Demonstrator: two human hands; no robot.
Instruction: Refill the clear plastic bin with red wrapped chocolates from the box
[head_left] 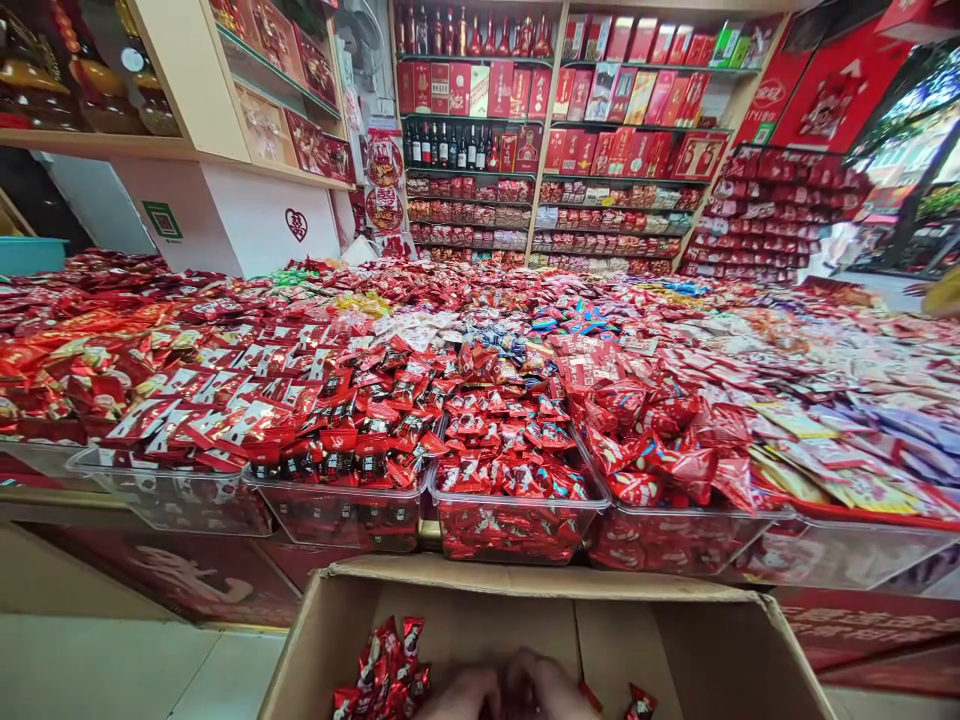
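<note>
My left hand (pixel 466 690) and my right hand (pixel 546 686) are close together, low inside an open cardboard box (pixel 705 640). Both are smeared by motion and cut off by the bottom edge of the view, so their fingers and anything in them cannot be made out. Left of my left hand lies a heap of red-wrapped candies (pixel 386 672). A single red-wrapped candy (pixel 641 702) rests on the box floor to the right of my right hand.
Beyond the box, clear plastic bins (pixel 517 515) full of wrapped candies line the counter's front. Many more sweets (pixel 480 290) spread behind them. Shelves (pixel 474 57) with bottles and red gift boxes stand at the back. Tiled floor (pixel 202 665) shows at lower left.
</note>
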